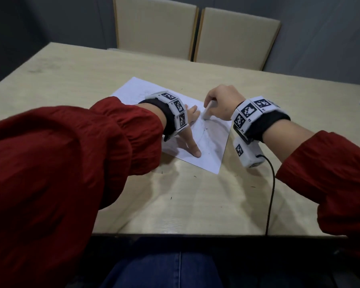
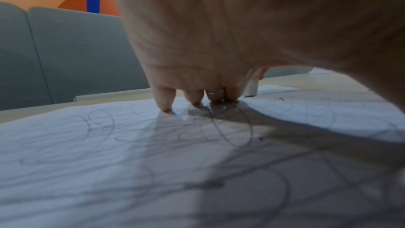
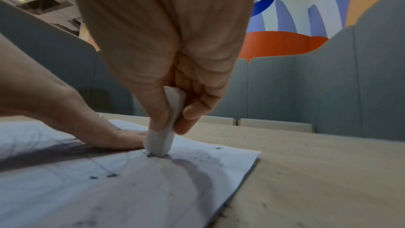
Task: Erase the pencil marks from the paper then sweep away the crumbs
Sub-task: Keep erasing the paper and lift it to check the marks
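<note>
Crowding eraser (image 3: 160, 138): left hand (image 3: 92, 124), crumbs (image 3: 109, 175).

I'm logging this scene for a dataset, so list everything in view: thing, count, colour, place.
Sheet of paper with pencil loops: one, white, lying flat mid-table.
Block eraser: one, white, standing on end on the paper, near its right edge.
Eraser crumbs: many, dark, scattered over the paper and table.
Wooden table: one, pale beige, under it all.
Padded chairs: two, cream, at the table's far side.
Cable: one, black, running from the right wrist unit to the near edge.
Left hand: fingers spread, pressing the paper.
Right hand: pinching the eraser.
Sleeves: two, red.
</note>
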